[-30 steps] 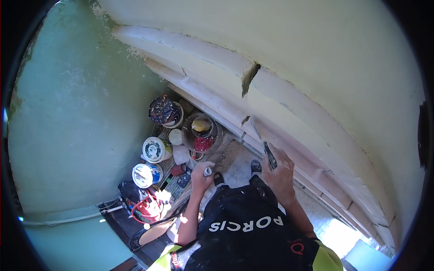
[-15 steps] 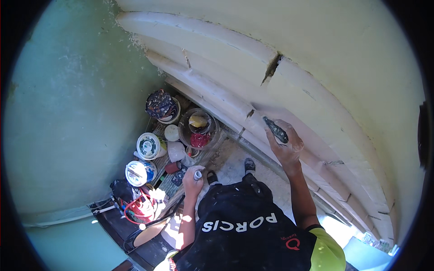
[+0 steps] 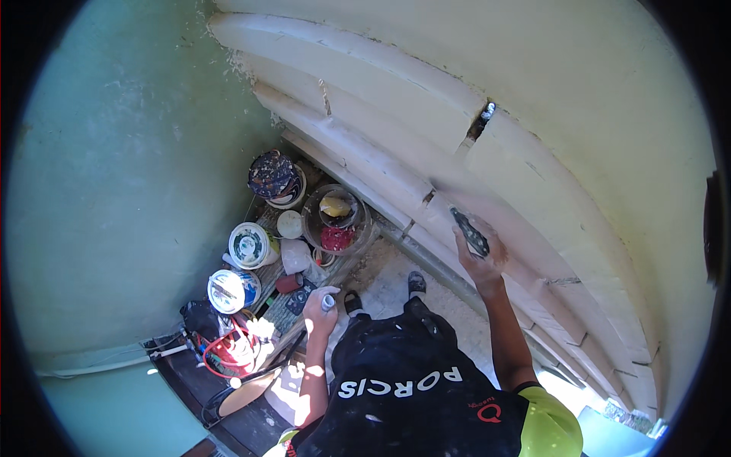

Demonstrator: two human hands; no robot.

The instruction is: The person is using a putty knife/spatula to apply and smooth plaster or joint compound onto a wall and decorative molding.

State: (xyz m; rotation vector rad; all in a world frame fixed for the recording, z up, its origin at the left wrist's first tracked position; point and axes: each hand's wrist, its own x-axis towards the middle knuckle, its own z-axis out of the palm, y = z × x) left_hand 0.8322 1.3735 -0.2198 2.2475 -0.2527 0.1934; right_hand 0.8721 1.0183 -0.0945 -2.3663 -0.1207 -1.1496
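Well left of the clear bucket (image 3: pixel 335 221), a green wall (image 3: pixel 114 190). Just left of that bucket, two white lidded tubs (image 3: pixel 249 244) on a slatted bench (image 3: pixel 283 305), with a paint-spattered pail (image 3: pixel 272 175) to the bucket's upper left and a red coil (image 3: pixel 225 350) well below and to the left. Below the bucket, near its lower edge, the left hand (image 3: pixel 321 308): fingers curled shut round a small pale cap-like thing (image 3: pixel 328 302), held low by the hip and clear of the bench; cannot tell just what it is. Just right of the bucket and a little lower, a dark shoe (image 3: pixel 416 283) on the gritty floor. Well right of the bucket, the right hand (image 3: pixel 480 255), raised and clamped tight on a dark-handled scraper (image 3: pixel 468 231), blade up and to the left, laid against a rib of the cream moulding (image 3: pixel 396 137); touching it, as far as can be judged. Further up and right of the bucket, a dark open crack (image 3: pixel 478 126) through the top rib, well apart from the blade. By the look of it, working the moulding's surface with the scraper, mid-stroke. Calls, for any further stroke, for a flat blade angle along the rib's curve and firm, even pressure, so as not to gouge the soft profile.
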